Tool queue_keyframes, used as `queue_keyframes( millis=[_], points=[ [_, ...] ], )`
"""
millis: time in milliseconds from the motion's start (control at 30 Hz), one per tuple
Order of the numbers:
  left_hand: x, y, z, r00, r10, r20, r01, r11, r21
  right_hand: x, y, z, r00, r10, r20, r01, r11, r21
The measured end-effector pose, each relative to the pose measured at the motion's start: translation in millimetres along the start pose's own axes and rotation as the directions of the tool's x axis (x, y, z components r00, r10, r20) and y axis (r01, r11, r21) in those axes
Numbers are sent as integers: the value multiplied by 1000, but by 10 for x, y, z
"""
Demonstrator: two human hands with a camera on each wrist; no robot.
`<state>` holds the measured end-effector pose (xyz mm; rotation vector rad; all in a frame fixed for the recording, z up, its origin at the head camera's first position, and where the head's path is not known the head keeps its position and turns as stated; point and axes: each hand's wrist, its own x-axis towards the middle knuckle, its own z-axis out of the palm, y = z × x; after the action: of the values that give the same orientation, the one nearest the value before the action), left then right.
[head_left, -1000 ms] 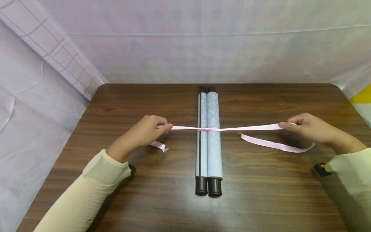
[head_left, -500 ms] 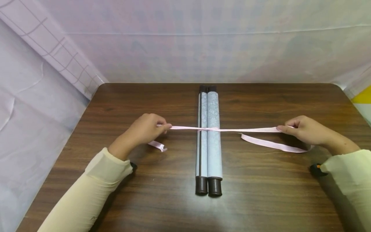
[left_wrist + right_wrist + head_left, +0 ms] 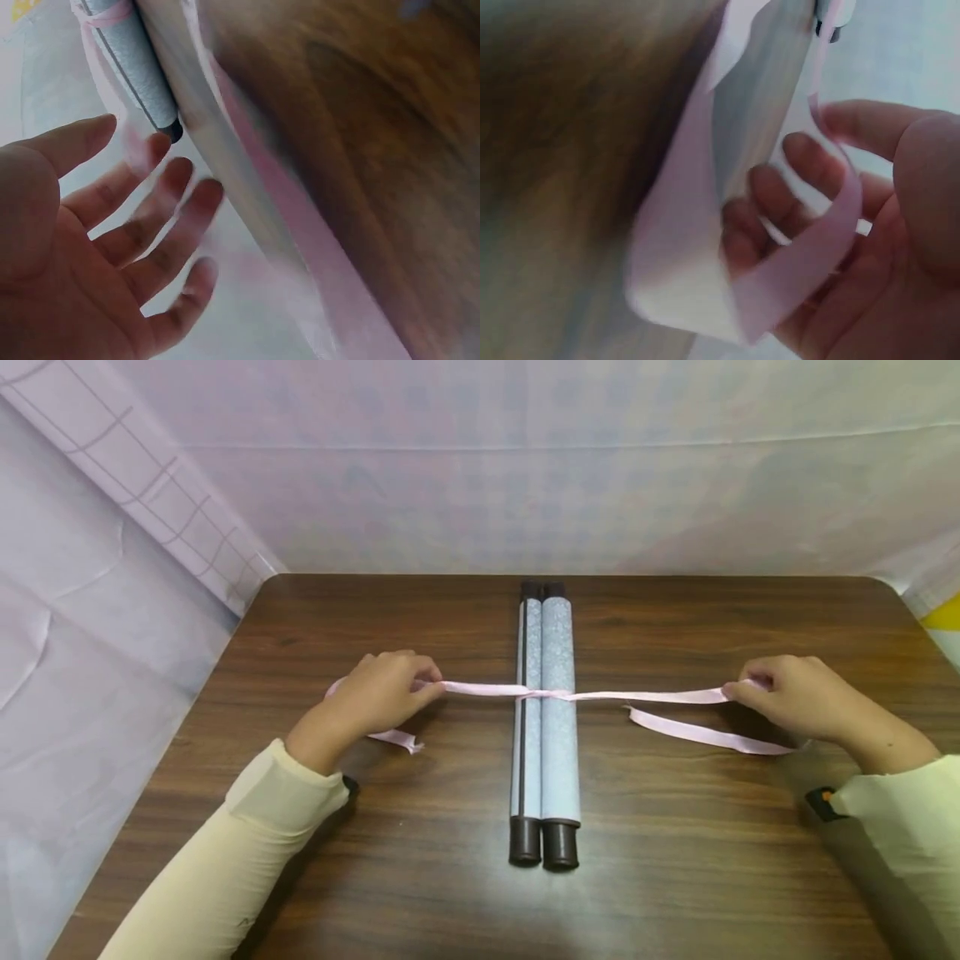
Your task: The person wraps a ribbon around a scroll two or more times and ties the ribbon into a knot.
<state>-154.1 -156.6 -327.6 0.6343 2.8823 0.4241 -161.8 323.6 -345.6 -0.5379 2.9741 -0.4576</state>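
Note:
A pale blue scroll (image 3: 559,760) lies in two side-by-side rolls with dark brown ends. A pink ribbon (image 3: 483,689) crosses its middle, where a tie sits, and stretches out to both sides. My left hand (image 3: 382,689) is at the left length; in the left wrist view the thumb stands apart from the loosely bent fingers (image 3: 176,180), the ribbon passing between them. At the right length is my right hand (image 3: 795,693). In the right wrist view the ribbon (image 3: 799,251) runs by the thumb tip and loops across the fingers, a gap showing between thumb and index.
Everything lies on a dark wood-grain table (image 3: 450,893). The ribbon's loose ends rest on it near each hand. A pale patterned sheet (image 3: 480,485) hangs behind the far edge, with a white cloth (image 3: 90,635) to the left.
The left stretch of ribbon has turned its flat side up and slackened a little. Both hands stay nearly in place. The whole scene has shifted slightly rightward in the head view.

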Motion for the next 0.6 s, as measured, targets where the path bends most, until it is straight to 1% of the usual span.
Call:
queue_keyframes(
  millis=[133,233,333,467,600],
  points=[
    [25,65,-28,1000,6,-10,-5,999,31,20,-124,-58,1000,-12,-25,11,999,-44],
    [82,148,-35,1000,10,-14,-10,999,38,34,-280,-86,999,-29,-39,27,998,-51],
    [157,249,-28,1000,22,-5,-22,999,40,62,-500,-76,995,-80,-51,78,996,-37],
    [265,389,-5,998,55,24,-56,998,36,125,-832,-18,983,-166,-73,165,986,-16],
    [349,523,17,996,62,59,-64,998,26,230,-1091,78,973,-217,-81,219,976,16]
  ],
)
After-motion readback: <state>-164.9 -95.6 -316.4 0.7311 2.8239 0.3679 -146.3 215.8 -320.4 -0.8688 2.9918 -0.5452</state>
